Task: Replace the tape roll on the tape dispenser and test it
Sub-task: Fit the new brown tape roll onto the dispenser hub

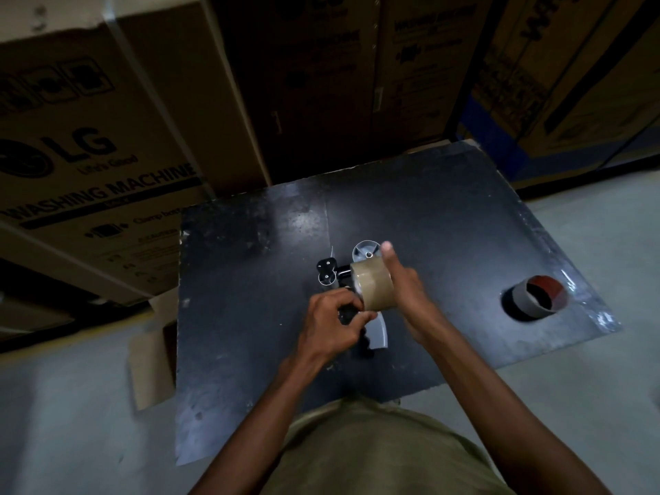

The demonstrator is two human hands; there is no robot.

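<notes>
A brown tape roll [371, 289] sits at the hub of the tape dispenser [332, 275], a black and grey tool lying on the black tabletop [446, 237]. My right hand [405, 291] wraps the roll from the right, thumb raised over the grey hub wheel. My left hand [334, 325] pinches at the roll's left edge, over the dispenser's black handle, which it partly hides. An empty cardboard tape core [535, 296] lies on its side at the table's right edge.
Large cardboard washing-machine boxes [89, 148] stand stacked behind and left of the table. A cardboard flap [151, 362] hangs off the table's left side. Grey floor [589, 405] surrounds the table.
</notes>
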